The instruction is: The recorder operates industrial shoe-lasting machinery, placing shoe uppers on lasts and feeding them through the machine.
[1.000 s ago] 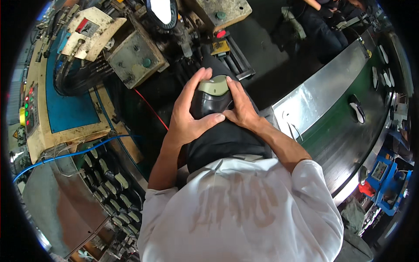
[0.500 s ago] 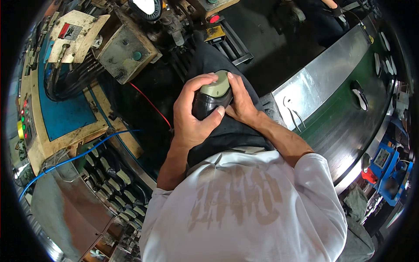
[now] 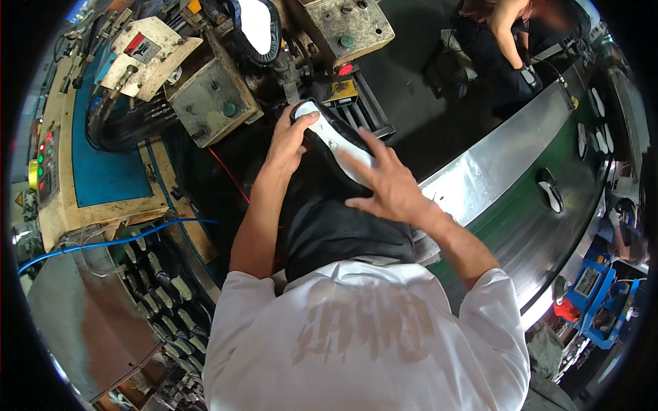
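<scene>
A black shoe upper on a last [image 3: 336, 145] lies slantwise over my lap, its white underside facing up. My left hand [image 3: 285, 142] grips its far left end, the thumb pressed on the white bottom. My right hand [image 3: 392, 179] rests on the near right end with fingers spread, one of them lying across the white surface and the thumb apart beside the shoe's edge. The green top of the last is turned away from view. Just beyond my left hand is a machine, on which another white-bottomed black shoe [image 3: 258, 29] sits.
Control boxes [image 3: 209, 103] and hoses stand at the left, with a blue panel [image 3: 110, 171] and a blue air hose [image 3: 130, 240]. Many lasts [image 3: 164, 294] fill a rack below. A metal ledge [image 3: 480, 168] borders a green conveyor [image 3: 507, 240] carrying shoes [image 3: 550, 190]. A co-worker [image 3: 507, 34] sits far right.
The shoe has been turned from green last top upward to white underside upward. My left hand moved to its far end; my right hand opened and spread over the near end.
</scene>
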Available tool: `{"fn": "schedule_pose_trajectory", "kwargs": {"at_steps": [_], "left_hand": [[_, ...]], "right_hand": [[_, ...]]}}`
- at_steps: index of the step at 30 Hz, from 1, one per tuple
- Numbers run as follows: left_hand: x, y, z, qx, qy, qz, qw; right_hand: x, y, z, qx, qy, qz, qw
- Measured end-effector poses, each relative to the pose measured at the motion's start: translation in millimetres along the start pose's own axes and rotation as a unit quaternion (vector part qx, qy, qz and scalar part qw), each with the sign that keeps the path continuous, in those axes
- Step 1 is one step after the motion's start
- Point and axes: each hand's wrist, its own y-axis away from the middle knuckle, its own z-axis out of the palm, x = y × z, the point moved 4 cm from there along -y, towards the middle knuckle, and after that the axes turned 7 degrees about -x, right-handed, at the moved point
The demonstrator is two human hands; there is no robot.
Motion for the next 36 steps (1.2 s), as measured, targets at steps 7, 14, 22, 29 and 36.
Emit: {"fn": "schedule_pose_trajectory", "kwargs": {"at_steps": [7, 14, 22, 29, 36], "left_hand": [[-42.4, -34.4, -29.9, 0.069, -0.380, 0.077, 0.919], [-29.8, -39.2, -33.3, 0.106, -0.504, 0.196, 0.834], [-38.7, -51.6, -51.7, 0.105, -0.450, 0.137, 0.876], [41.5, -91.8, -106.1, 0.070, -0.223, 0.223, 0.946], [184.9, -170.7, -58.6, -0.017, 0.040, 0.137, 0.990]], "right_hand": [[23.5, 4.5, 38.5, -0.053, 0.124, -0.015, 0.991], [34.5, -6.7, 42.7, -0.047, 0.079, -0.035, 0.995], [42.4, -20.0, 41.3, -0.072, 0.058, -0.039, 0.995], [41.1, -14.6, -0.6, 0.063, -0.025, 0.008, 0.998], [23.1, -88.4, -96.7, 0.157, 0.084, 0.009, 0.984]]}}
